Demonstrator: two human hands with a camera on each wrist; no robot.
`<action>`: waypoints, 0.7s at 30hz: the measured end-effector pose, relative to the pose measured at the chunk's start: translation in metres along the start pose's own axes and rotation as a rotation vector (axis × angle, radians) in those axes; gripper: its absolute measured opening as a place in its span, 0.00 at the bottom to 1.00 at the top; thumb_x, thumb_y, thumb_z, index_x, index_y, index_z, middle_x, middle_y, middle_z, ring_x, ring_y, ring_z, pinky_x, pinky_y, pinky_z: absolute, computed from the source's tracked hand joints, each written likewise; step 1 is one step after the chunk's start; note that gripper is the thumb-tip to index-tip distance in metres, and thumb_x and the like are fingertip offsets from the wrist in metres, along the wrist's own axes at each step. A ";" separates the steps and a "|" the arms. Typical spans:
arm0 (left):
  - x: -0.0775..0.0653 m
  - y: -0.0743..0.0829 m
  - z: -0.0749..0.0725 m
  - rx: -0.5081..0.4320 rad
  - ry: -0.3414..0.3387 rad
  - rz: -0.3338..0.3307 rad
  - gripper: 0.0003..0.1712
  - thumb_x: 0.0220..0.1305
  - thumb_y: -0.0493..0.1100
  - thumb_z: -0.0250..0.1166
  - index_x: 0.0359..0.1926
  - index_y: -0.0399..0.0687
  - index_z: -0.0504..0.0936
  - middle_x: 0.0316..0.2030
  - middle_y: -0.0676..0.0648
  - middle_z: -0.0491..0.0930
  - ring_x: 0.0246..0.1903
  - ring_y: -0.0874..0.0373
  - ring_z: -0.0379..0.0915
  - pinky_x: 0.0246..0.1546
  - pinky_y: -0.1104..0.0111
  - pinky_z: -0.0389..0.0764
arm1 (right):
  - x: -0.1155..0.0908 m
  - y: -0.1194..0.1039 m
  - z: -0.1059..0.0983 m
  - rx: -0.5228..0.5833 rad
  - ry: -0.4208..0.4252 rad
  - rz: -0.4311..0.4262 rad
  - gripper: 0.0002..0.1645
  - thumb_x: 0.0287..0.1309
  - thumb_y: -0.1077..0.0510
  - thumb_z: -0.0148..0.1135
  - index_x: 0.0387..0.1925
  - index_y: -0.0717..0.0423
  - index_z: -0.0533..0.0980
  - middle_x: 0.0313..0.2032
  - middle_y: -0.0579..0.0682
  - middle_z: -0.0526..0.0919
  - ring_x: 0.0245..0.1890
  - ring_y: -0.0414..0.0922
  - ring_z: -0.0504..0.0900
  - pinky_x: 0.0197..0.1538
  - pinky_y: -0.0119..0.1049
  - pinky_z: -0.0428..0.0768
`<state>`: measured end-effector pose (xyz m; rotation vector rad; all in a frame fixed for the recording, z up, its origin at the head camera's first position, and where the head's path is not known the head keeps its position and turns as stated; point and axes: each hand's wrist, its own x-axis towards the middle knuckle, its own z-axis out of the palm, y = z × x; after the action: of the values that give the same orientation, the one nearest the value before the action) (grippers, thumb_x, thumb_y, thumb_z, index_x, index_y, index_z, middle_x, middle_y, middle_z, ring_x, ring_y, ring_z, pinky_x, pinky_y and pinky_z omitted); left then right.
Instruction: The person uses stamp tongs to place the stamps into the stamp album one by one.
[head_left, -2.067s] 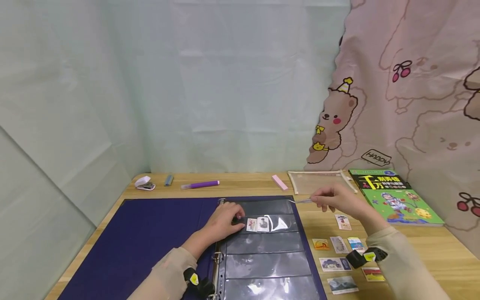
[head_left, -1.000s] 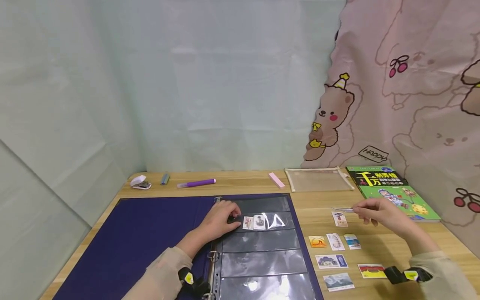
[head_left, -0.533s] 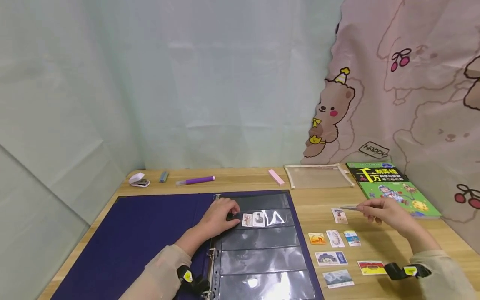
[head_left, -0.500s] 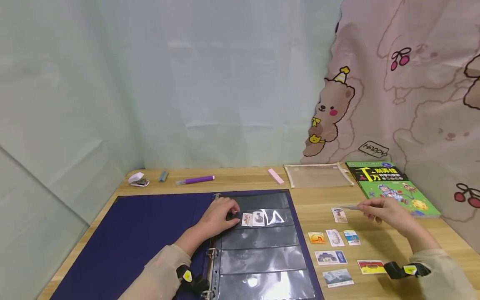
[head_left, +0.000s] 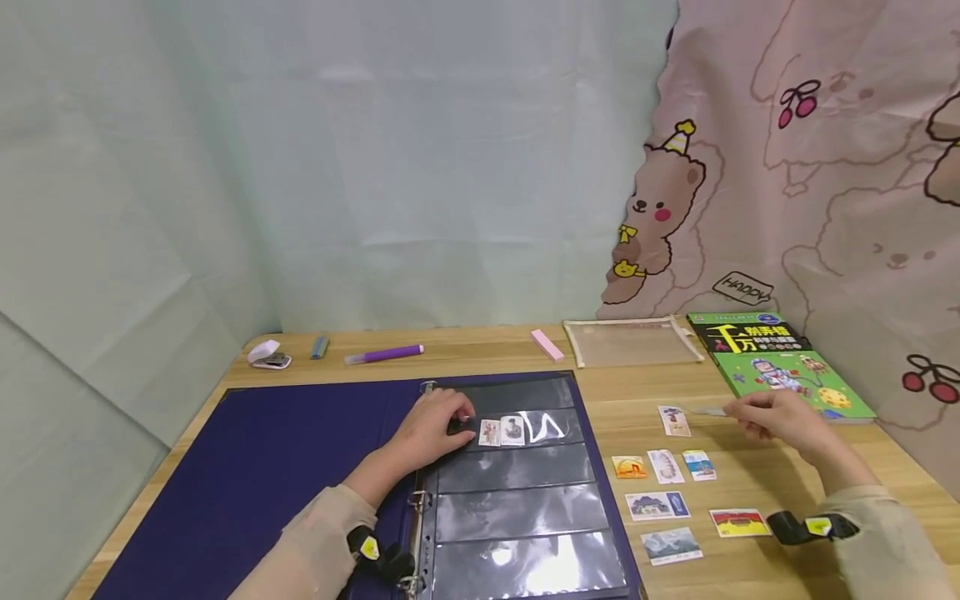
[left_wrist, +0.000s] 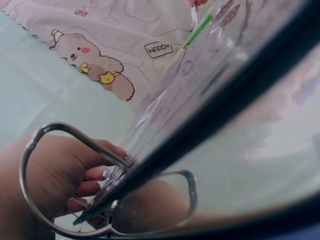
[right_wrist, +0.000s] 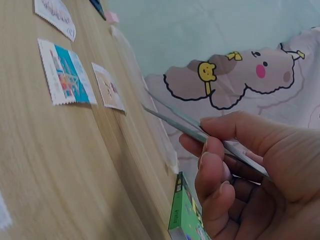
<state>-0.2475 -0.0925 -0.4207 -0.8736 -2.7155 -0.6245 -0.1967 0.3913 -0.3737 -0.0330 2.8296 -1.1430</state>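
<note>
My right hand (head_left: 772, 418) pinches a pair of metal tweezers (right_wrist: 175, 124) between thumb and fingers. The tweezers' two tips stand apart, pointing toward a small stamp (head_left: 675, 422) at the top of the group on the table. My left hand (head_left: 435, 423) rests on the black pocket page (head_left: 517, 467) beside the binder rings, fingers loosely bent at the left end of the second strip. Two stamps (head_left: 501, 432) sit side by side in that strip, just right of the thumb. In the left wrist view a large metal ring (left_wrist: 25, 175) crosses in front of the hand.
Several other stamps (head_left: 665, 467) lie right of the open blue binder (head_left: 285, 467). Along the back are a stapler (head_left: 268, 354), a purple marker (head_left: 390, 354), a pink block (head_left: 547, 344), a mesh pouch (head_left: 633, 343) and a green book (head_left: 787, 375).
My right hand has moved the tweezers from the page's top right corner rightward to the topmost loose stamp. My left hand keeps its place on the page. The head view has shifted slightly.
</note>
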 end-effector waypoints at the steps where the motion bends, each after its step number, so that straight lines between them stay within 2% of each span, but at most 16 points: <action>1: 0.000 0.000 0.000 0.001 0.003 0.005 0.13 0.46 0.47 0.70 0.31 0.53 0.75 0.26 0.56 0.72 0.31 0.63 0.65 0.39 0.64 0.66 | 0.000 0.000 0.000 -0.001 -0.003 0.007 0.24 0.60 0.49 0.52 0.40 0.71 0.75 0.20 0.46 0.76 0.20 0.34 0.70 0.25 0.31 0.72; 9: -0.003 0.000 0.001 -0.003 0.054 0.064 0.13 0.45 0.45 0.70 0.31 0.51 0.75 0.26 0.55 0.71 0.30 0.63 0.63 0.37 0.64 0.65 | -0.002 0.005 -0.001 -0.004 -0.031 0.027 0.23 0.61 0.51 0.51 0.37 0.71 0.75 0.20 0.45 0.76 0.19 0.34 0.71 0.24 0.30 0.73; 16: -0.001 0.001 -0.001 -0.013 0.002 -0.001 0.13 0.46 0.46 0.70 0.32 0.52 0.75 0.27 0.55 0.72 0.31 0.63 0.65 0.40 0.63 0.66 | -0.001 0.009 -0.001 0.029 -0.057 0.011 0.22 0.61 0.53 0.51 0.39 0.72 0.75 0.19 0.43 0.75 0.19 0.33 0.71 0.24 0.30 0.73; 21: -0.001 0.001 0.000 -0.006 -0.008 -0.006 0.13 0.47 0.48 0.69 0.32 0.54 0.75 0.27 0.56 0.73 0.32 0.64 0.65 0.41 0.64 0.67 | 0.000 0.008 0.000 0.050 -0.080 0.018 0.22 0.60 0.54 0.51 0.40 0.73 0.75 0.20 0.43 0.75 0.20 0.33 0.71 0.25 0.30 0.74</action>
<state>-0.2464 -0.0924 -0.4203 -0.8710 -2.7257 -0.6326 -0.1966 0.3975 -0.3793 -0.0483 2.7249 -1.1811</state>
